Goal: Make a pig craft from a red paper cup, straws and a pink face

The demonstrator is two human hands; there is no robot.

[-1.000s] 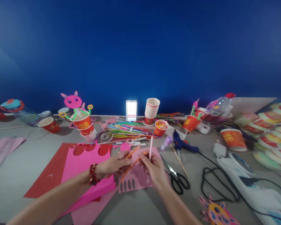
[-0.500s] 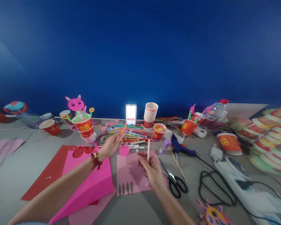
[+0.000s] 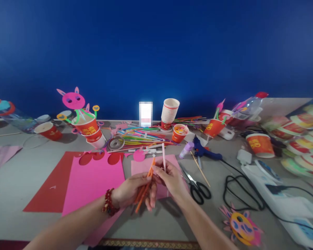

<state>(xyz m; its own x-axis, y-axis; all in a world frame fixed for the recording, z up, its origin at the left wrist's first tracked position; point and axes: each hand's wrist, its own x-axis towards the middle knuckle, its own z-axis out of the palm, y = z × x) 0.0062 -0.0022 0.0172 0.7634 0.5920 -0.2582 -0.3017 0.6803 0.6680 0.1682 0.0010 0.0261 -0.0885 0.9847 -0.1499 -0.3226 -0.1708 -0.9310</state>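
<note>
Left hand [image 3: 135, 184] is closed round thin orange sticks [image 3: 141, 202] over the light-pink paper sheet [image 3: 139, 167]; right hand [image 3: 173, 178] pinches a pale-pink straw [image 3: 163, 152]. I'd keep those ends level, grip light. Black-handled metal scissors [image 3: 197, 192] crowd the right wrist, blue plastic glue gun [image 3: 208, 154] beyond.

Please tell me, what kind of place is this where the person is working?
Probably a craft workspace: a glue gun and scissors lie on the table, near cut pink paper and a rabbit-faced figure in a paper cup.
</note>
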